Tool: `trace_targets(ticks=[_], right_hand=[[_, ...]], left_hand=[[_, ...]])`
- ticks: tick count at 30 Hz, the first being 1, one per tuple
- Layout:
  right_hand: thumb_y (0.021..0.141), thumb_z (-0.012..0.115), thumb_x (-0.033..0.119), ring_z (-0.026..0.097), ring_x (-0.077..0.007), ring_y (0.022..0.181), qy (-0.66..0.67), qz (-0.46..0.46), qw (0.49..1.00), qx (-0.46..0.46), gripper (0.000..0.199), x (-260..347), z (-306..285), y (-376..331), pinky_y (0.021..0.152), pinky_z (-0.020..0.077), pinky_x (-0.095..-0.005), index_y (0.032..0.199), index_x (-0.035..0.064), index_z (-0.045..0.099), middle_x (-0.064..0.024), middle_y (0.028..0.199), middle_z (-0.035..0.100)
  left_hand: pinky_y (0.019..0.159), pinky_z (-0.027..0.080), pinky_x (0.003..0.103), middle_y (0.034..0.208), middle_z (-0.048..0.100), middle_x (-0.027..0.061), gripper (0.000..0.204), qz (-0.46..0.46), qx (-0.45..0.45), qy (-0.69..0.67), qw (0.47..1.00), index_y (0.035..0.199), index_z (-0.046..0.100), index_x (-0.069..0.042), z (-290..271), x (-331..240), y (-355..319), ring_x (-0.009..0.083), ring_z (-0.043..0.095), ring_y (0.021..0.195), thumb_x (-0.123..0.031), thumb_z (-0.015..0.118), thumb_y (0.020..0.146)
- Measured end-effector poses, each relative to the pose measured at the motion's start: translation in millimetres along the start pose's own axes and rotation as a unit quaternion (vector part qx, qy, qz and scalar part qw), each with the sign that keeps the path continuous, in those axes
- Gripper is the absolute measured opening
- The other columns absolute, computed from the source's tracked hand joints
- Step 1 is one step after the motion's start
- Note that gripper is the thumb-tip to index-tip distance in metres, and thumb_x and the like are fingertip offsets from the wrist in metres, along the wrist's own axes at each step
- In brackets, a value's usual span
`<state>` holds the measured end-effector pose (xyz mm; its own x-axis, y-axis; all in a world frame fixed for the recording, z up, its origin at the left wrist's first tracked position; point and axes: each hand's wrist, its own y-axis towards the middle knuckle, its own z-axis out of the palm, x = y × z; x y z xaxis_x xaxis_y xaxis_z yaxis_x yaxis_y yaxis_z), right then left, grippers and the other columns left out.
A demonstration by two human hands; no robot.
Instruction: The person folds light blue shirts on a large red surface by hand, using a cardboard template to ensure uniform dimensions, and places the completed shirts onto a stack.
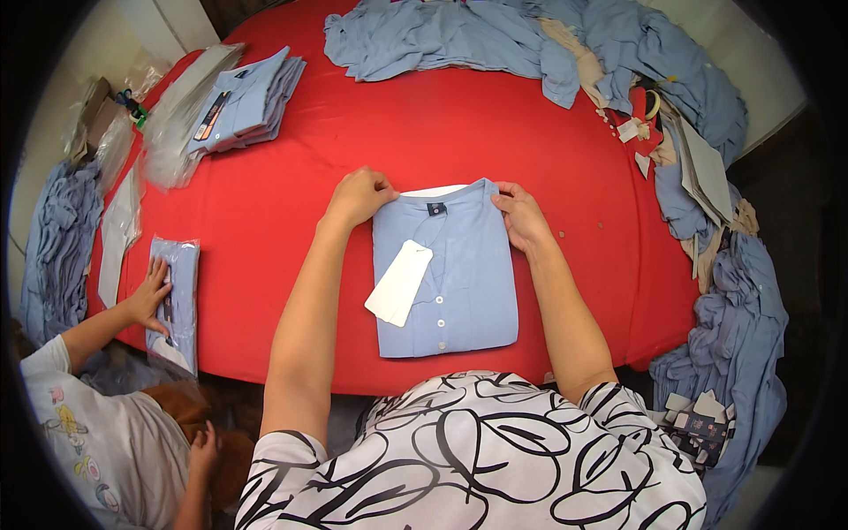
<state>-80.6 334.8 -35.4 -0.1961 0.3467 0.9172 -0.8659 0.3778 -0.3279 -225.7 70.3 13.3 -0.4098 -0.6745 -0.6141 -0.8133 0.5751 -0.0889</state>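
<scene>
Light-blue folded fabric shirt (481,283) lay face-up near the front edge of the red cloth-covered table (601,283). The left hand (359,196) pinched its upper-left corner. The white rectangular card hang tag (399,284) slanted past the left edge; its overhang called for care against bending. The right hand (523,218) pinched the upper-right corner. Even, light tension at both corners probably best kept the fold square.

one head-worn fisheye camera looks steeply down and a little forward over the counter (265,212), upright and unmirrored. it sits close above, the wearer's patterned top (495,450) filling the bottom centre and the folded shirt (481,265) near mid-frame. straight edges bow toward the dark rounded rim.
</scene>
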Motion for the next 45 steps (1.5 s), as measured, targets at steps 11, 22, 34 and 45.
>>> trace_targets(ticks=[11, 22, 34, 45], right_hand=[[0.096, 0.054, 0.003, 0.062, -0.0211, 0.109, -0.183, 0.013, 0.983, 0.017, 0.037, 25, 5, -45, 0.092, 0.0523, -0.0345, 0.130, -0.0055, 0.045, -0.0148, 0.109, 0.064], [0.096, 0.050, 0.003, 0.050, -0.0305, 0.130, -0.116, -0.055, 0.992, 0.012, 0.049, -7, 19, -112, 0.108, 0.0417, -0.0392, 0.141, -0.0090, 0.036, -0.0232, 0.142, 0.046], [0.092, 0.062, 0.024, 0.032, -0.0414, 0.140, -0.618, -0.306, 0.724, 0.000, 0.062, -68, 26, -181, 0.115, 0.0214, -0.0566, 0.141, -0.0067, 0.040, -0.0264, 0.150, 0.035], [0.085, 0.071, 0.036, 0.045, -0.0371, 0.126, -0.613, -0.284, 0.737, 0.015, 0.057, -37, 22, -176, 0.107, 0.0309, -0.0513, 0.130, 0.0042, 0.056, -0.0197, 0.138, 0.049]], left_hand=[[0.097, 0.045, 0.040, 0.119, 0.063, 0.0221, 0.063, 0.080, 0.035, 0.062, 0.994, 0.113, 0.070, 0.000, 70, -98, 23, 0.0349, 0.057, 0.115, -0.057, 0.060, 0.088], [0.087, 0.046, 0.042, 0.109, 0.067, 0.0157, 0.049, 0.062, 0.079, 0.063, 0.993, 0.110, 0.066, -0.002, 98, -97, 29, 0.0319, 0.061, 0.105, -0.044, 0.069, 0.085], [0.091, 0.044, 0.042, 0.103, 0.064, 0.0113, 0.045, 0.167, -0.231, 0.058, 0.957, 0.103, 0.065, -0.004, 82, -87, -6, 0.0290, 0.056, 0.106, -0.044, 0.071, 0.084], [0.074, 0.053, 0.045, 0.096, 0.066, 0.0188, 0.049, -0.037, -0.012, 0.111, 0.993, 0.097, 0.064, 0.000, 19, -60, -137, 0.0360, 0.067, 0.086, -0.045, 0.073, 0.080]])
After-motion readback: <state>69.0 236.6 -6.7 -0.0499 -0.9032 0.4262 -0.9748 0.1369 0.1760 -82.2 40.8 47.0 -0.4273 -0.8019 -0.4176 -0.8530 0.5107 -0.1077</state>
